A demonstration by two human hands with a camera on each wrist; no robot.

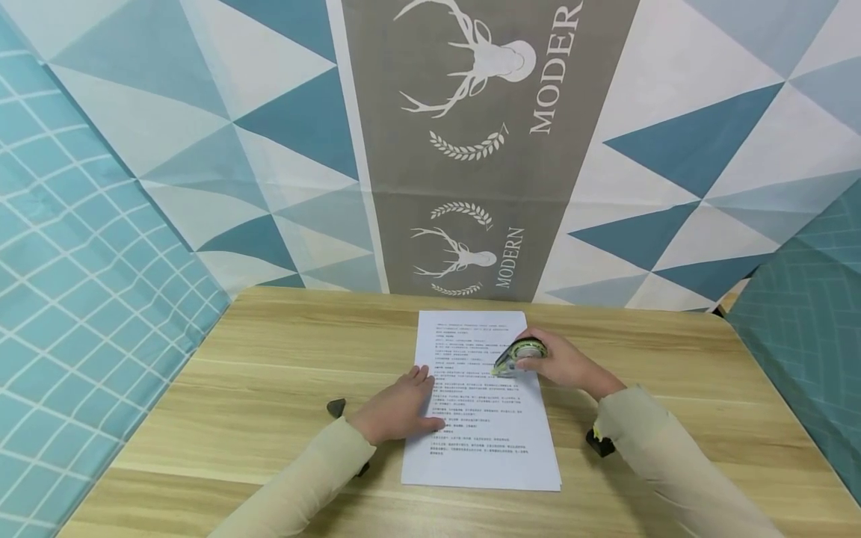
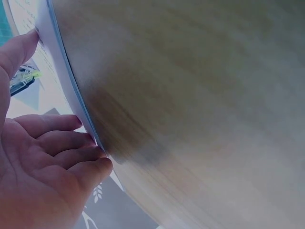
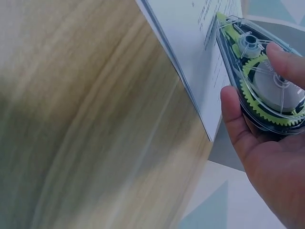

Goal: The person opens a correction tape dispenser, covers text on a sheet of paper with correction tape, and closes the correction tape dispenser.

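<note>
A stack of printed paper (image 1: 471,467) lies on the wooden table. My left hand (image 1: 398,407) rests at its left edge, thumb and fingertips on the sheet; in the left wrist view the fingers of that hand (image 2: 47,162) are spread and relaxed along the paper's edge (image 2: 71,88). My right hand (image 1: 565,362) grips a clear and green correction tape (image 1: 521,353) above the right part of the page, its tip pointing left towards the text. In the right wrist view, thumb and fingers of the hand (image 3: 271,162) pinch the tape's round body (image 3: 274,83) beside the printed lines.
On the wooden table (image 1: 269,359), a small dark object (image 1: 336,407) lies left of my left wrist, and a black object with a yellow-green part (image 1: 600,444) is beside my right sleeve. A patterned cloth wall (image 1: 457,179) stands behind the table's back edge.
</note>
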